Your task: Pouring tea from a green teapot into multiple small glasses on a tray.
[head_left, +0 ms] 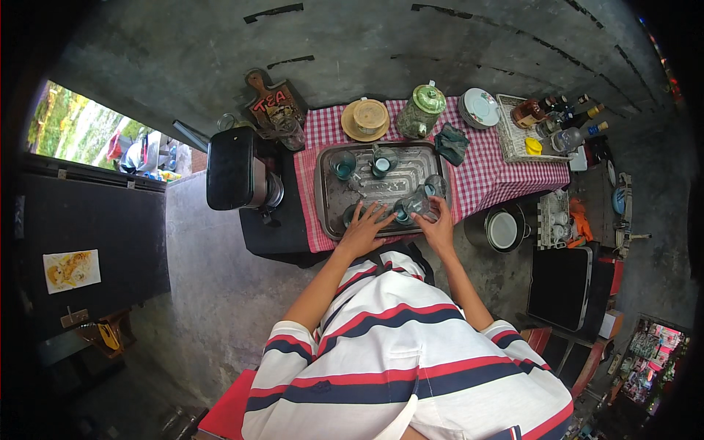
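A grey metal tray (331, 196) lies on a red-checked cloth (484, 172). Two teal-tinted glass mugs (342, 164) (383, 160) stand at the tray's far side. My left hand (364, 229) is at the tray's near left, fingers spread over the top of a low glass (350, 213) that is mostly hidden under them. My right hand (441, 226) grips a clear glass (413, 206) that is tilted over the tray's near right. Another clear glass (435, 185) stands just beyond it by the tray's right rim.
A black appliance (235, 172) stands left of the tray. Behind it are a wooden sign board (273, 101), a straw-coloured saucer stack (365, 117), a green-lidded jar (422, 110), stacked plates (480, 107), a dark cloth (451, 144) and a white basket (513, 136) of bottles. A pot (503, 229) sits lower right.
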A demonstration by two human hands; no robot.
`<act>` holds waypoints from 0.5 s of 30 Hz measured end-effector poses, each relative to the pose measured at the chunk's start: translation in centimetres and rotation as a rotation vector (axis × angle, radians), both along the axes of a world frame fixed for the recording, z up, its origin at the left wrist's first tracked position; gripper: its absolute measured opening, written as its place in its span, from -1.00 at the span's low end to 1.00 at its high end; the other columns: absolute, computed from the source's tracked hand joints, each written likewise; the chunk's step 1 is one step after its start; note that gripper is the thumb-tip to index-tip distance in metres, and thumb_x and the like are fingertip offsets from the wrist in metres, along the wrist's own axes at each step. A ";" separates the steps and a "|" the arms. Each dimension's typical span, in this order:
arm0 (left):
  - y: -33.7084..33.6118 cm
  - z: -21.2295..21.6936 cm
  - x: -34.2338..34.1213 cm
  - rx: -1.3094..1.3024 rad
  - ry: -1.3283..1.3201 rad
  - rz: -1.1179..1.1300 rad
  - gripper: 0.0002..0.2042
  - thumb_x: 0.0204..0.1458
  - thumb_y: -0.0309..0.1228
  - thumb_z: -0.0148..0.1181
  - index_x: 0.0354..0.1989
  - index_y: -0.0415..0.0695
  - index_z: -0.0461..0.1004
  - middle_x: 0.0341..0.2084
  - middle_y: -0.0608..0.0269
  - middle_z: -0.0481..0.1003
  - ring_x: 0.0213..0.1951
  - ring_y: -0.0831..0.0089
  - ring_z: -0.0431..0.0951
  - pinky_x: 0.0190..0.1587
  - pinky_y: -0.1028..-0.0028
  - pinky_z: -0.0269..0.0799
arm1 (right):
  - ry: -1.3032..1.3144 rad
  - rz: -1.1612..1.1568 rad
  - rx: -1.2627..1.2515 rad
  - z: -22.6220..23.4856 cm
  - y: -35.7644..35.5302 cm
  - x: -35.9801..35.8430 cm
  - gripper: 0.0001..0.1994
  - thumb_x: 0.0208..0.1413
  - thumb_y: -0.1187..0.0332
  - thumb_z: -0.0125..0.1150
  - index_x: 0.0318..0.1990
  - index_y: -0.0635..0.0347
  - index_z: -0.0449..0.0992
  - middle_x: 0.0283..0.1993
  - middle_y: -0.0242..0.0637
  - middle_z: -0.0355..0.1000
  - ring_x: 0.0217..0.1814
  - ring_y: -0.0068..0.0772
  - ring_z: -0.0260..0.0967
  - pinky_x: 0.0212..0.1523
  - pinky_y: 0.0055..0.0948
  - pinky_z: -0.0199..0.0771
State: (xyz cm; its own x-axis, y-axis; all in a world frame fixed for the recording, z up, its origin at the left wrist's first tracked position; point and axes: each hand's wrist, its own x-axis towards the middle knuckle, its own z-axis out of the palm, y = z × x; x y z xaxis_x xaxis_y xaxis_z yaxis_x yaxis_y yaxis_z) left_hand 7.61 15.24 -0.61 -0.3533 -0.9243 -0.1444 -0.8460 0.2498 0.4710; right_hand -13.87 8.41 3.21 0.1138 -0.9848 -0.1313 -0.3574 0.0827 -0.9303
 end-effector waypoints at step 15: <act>0.2 -0.3 0.1 -0.023 0.060 0.017 -0.12 -0.04 -0.22 0.35 0.45 0.42 -0.05 0.38 0.24 0.15 0.46 0.19 -0.06 0.46 -0.03 -0.43 | 0.033 0.026 -0.013 0.0 -0.1 0.1 -0.38 -0.09 0.40 0.49 0.14 0.23 0.32 0.14 -0.06 0.36 0.17 -0.20 0.38 0.05 -0.28 0.51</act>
